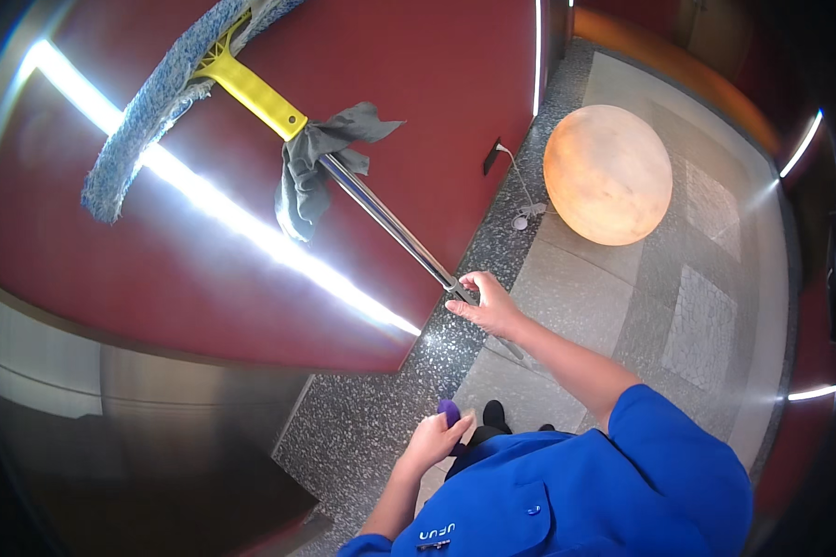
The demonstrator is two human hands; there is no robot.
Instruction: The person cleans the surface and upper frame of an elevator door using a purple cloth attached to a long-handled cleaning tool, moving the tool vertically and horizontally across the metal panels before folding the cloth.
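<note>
My right hand [489,306] grips a telescopic metal pole [390,219] near its collar, with the lower end running down past the wrist. On the pole's far end, at the upper left, is a yellow plastic T-bar handle [254,94] with a blue-and-white fluffy washer sleeve [150,118]. A grey cloth [306,167] is tied around the joint between handle and pole. The washer head is in front of a red wall panel; whether it touches is not clear. My left hand [433,440], low in front of my body, is closed on a purple cloth [450,412], mostly hidden by the fingers.
A glowing round globe lamp [607,174] rests on the tiled floor at the right, its white cord [519,174] running to a wall socket [492,157]. A bright light strip [251,233] crosses the red wall [404,76]. A shiny metal surface [167,411] stands lower left.
</note>
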